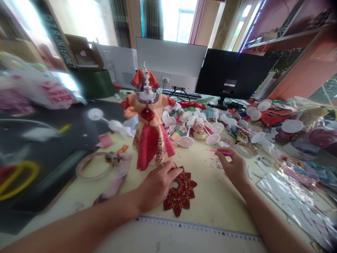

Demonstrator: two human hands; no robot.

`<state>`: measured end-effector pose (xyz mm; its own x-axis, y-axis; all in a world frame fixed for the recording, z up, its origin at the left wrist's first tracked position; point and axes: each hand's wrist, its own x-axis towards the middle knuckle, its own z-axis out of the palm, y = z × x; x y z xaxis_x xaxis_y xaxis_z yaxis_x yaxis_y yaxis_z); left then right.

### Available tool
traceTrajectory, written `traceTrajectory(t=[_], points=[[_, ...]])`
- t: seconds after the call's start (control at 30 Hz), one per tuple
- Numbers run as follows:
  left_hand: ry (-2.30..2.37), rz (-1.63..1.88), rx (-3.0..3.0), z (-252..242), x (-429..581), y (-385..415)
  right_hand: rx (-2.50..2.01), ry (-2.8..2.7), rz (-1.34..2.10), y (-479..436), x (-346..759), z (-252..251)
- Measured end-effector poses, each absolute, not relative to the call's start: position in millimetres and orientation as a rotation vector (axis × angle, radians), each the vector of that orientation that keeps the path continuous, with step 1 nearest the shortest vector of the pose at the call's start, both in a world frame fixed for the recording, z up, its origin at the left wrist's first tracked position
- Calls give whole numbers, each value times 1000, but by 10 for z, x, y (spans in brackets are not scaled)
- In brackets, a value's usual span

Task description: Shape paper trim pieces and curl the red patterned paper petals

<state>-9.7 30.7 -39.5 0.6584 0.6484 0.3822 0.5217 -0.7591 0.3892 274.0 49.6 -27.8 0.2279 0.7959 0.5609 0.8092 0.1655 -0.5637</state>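
Observation:
My left hand (157,183) lies on the table with its fingers resting on a dark red scalloped cloth collar (181,195), pressing its upper left edge. Just beyond it stands a small doll mannequin (150,131) in an orange and red dress. My right hand (231,168) is closed in a pinch on a thin pink stick (220,151), which points left over tiny beads scattered on the table.
Tape rolls lie at the left (92,165) and right (246,149). Several white doll stands and small dresses (200,128) crowd the middle back. Two monitors (231,75) stand behind. Plastic bags (289,186) fill the right side. A ruler (197,228) lies at the near edge.

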Motion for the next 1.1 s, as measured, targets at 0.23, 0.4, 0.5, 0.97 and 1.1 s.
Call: traceTrajectory(t=[0.23, 0.4, 0.5, 0.97, 1.1], points=[[970, 807, 2465, -298, -119, 317, -1401, -1400, 227, 272, 2613, -188], [995, 733, 2461, -270, -116, 315, -1152, -1373, 503, 11, 2375, -106], [1005, 703, 2381, -271, -119, 337, -1137, -1531, 548, -145, 2197, -105], [901, 530, 2502, -140, -184, 359, -1044, -1952, 615, -332, 1925, -91], [901, 522, 2607, -140, -178, 346, -1037, -1971, 596, -325, 1923, -111]])
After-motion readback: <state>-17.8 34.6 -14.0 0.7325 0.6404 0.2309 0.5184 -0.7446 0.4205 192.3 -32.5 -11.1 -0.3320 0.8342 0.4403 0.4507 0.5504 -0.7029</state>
